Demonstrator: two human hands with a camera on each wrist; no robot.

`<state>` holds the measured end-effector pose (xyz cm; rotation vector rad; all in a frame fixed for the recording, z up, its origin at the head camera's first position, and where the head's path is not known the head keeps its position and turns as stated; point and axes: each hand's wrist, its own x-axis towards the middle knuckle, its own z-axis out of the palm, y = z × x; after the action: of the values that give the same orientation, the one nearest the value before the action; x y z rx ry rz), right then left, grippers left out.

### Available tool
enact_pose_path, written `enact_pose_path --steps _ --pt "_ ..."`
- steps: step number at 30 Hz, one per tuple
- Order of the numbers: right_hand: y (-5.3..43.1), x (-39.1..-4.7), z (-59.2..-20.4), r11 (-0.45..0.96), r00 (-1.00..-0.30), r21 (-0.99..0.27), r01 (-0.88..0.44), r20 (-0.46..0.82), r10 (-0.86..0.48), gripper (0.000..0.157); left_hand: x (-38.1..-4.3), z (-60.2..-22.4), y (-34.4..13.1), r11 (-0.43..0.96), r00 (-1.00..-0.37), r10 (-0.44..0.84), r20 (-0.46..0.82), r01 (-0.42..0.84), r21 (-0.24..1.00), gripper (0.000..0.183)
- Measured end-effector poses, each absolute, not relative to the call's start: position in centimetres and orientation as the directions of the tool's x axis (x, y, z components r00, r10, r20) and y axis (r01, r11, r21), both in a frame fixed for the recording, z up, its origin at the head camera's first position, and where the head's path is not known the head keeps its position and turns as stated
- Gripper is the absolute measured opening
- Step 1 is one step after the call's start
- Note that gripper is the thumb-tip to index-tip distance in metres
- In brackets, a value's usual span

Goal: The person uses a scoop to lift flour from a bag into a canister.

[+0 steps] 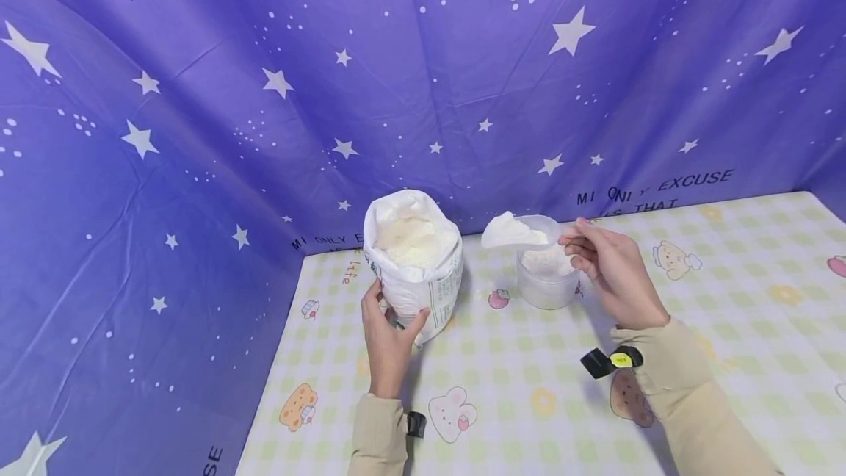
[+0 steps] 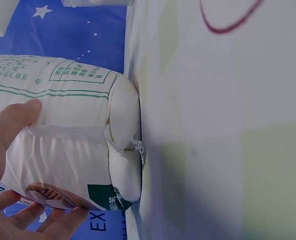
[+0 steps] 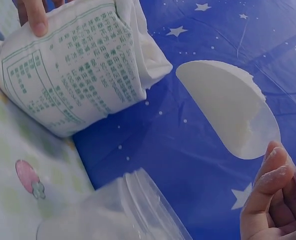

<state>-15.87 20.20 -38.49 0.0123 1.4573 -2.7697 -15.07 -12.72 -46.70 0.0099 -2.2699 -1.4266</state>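
Observation:
My left hand [image 1: 388, 340] grips the near side of a white cloth flour bag [image 1: 439, 296], thumb on one face and fingers round the other. The bag stands upright with its top open, full of pale flour [image 1: 406, 241]. In the left wrist view its printed side and tied bottom corner show beside the thumb. My right hand [image 1: 615, 274] pinches the handle of a clear plastic scoop [image 3: 232, 107] heaped with white flour. The scoop is held above a round translucent tub [image 1: 548, 289], which has flour inside. In the right wrist view the scoop hangs between bag and tub.
A checked tablecloth [image 1: 502, 373] with cartoon prints covers the table. Behind and to the left hangs a blue curtain [image 1: 423, 94] with white stars, right at the table's back edge. A black strap [image 1: 611, 361] sits at my right wrist.

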Motion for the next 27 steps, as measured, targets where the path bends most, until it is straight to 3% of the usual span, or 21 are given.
enact_pose_path --steps 27 --pt "24.3 -15.3 -39.9 -0.573 -0.997 -0.819 -0.017 -0.029 0.071 0.022 -15.1 -46.6 -12.7 0.452 -0.905 -0.244 0.348 0.212 0.867 0.092"
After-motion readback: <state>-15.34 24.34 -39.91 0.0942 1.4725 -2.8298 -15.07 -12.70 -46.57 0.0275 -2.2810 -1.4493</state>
